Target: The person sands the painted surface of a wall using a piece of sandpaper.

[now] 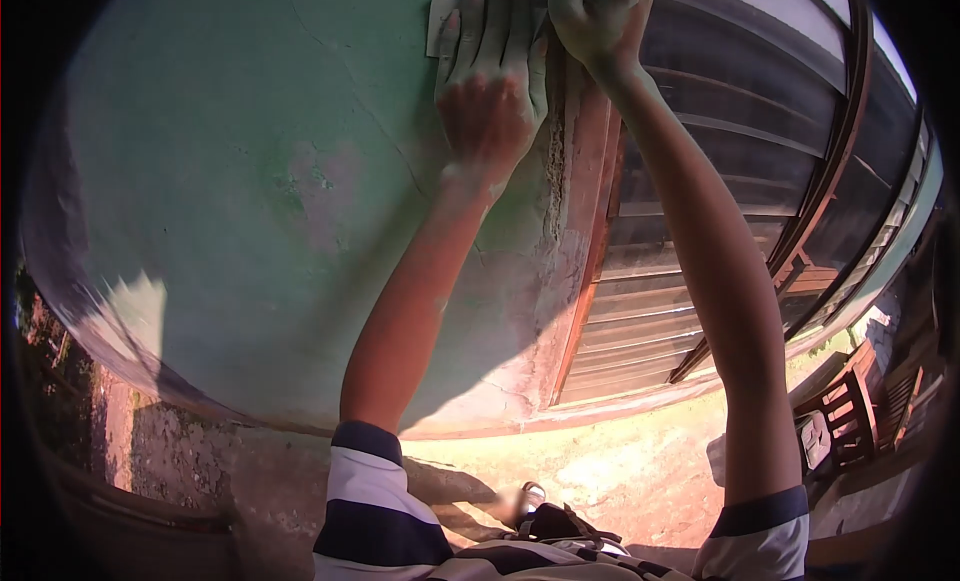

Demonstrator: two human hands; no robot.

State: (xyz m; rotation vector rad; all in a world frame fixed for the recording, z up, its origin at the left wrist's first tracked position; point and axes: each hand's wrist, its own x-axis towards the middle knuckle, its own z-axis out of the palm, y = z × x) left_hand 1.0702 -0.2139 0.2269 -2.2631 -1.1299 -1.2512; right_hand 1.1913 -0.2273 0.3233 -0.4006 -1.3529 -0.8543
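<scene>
My left hand (490, 106) lies flat against the green wall (240, 181), its fingers stretched upward and dusted with pale powder. Under those fingers, a small pale flat piece (437, 23), like paper or card, shows at their left side. My right hand (603, 26) is closed near the top edge of the view, beside the window frame. Something dark shows at its fingers, but the frame edge cuts it off and I cannot make out what it is.
Right of a worn vertical wall edge (557, 171) stands a window with glass slats (640, 326). Wooden chairs (850, 411) stand at the lower right. Below are sunlit ground (620, 461) and my foot (532, 496). Cracks and peeled patches (318, 186) mark the wall.
</scene>
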